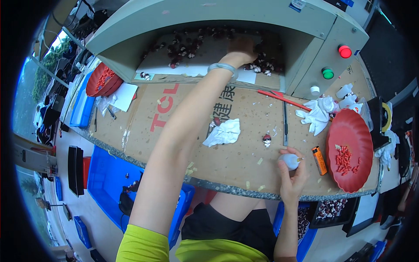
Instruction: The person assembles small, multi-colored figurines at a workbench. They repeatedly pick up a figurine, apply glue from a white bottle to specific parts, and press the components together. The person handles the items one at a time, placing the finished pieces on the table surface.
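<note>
My left hand (pixel 242 48) reaches far forward into the opening of a grey-green cabinet (pixel 244 19), among several small dark-and-white figurines (pixel 183 49) on its floor. A pale bangle (pixel 223 67) sits on that wrist. Whether the fingers hold a figurine is hidden in shadow. My right hand (pixel 291 172) rests at the near table edge, closed around a small white squeeze bottle (pixel 290 160) with its tip pointing right. One small figurine (pixel 267 139) stands on the cardboard just beyond it, beside a crumpled white cloth (pixel 224 132).
A red dish (pixel 355 131) with small red pieces lies at right, an orange lighter (pixel 319 160) beside it. A red rod (pixel 283 100), a dark tool (pixel 285 124) and white cloths (pixel 316 113) lie near the cabinet's red and green buttons. Blue bins (pixel 109 179) sit below the table.
</note>
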Motion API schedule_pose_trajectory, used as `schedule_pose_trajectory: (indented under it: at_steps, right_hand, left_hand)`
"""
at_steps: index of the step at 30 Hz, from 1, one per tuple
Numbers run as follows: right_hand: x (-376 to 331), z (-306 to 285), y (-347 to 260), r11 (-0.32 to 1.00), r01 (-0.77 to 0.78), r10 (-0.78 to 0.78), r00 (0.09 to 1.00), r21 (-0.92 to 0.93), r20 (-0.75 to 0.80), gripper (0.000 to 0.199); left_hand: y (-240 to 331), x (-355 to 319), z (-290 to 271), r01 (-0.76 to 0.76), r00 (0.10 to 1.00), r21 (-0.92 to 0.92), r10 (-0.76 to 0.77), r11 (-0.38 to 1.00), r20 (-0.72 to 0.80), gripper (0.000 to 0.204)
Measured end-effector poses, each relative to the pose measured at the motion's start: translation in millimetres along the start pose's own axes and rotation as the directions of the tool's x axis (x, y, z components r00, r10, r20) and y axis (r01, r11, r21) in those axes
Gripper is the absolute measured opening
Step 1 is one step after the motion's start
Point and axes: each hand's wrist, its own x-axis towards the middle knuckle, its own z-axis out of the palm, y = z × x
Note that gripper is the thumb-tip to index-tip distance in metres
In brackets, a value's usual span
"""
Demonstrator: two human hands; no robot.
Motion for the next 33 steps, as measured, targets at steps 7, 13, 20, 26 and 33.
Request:
schedule_pose_trajectory:
  at_steps: [7, 13, 20, 26, 33]
  right_hand:
    - [3, -3, 0, 1.0, 0.028, -0.028, 1.0, 0.015, -0.002, 0.033]
    - [0, -4, 10, 0.91, -0.03, 0.073, 0.993, 0.414, -0.089, 0.046]
    - [-6, -5, 10, 0.921, 0.043, -0.099, 0.987, 0.388, 0.126, 0.049]
    - [-15, -2, 2, 0.903, -0.056, -0.063, 0.964, 0.426, 0.26, 0.037]
    - [-27, 11, 9, 0.945, 0.082, -0.116, 0.989, 0.317, 0.09, 0.044]
  left_hand:
    - [-17, 1, -22, 0.022, 0.975, -0.172, -0.06, 0.985, -0.215, 0.027]
    - [20, -163, -102, 0.145, 0.989, -0.923, -0.072, 0.356, 0.127, 0.023]
    - [92, -312, -83, 0.453, 0.859, -0.875, -0.18, -0.17, 0.48, 0.03]
    - [95, -315, -64, 0.232, 0.921, -0.921, -0.233, -0.312, 0.311, 0.029]
    - [83, -317, -58, 0.2, 0.942, -0.906, -0.18, -0.374, 0.282, 0.032]
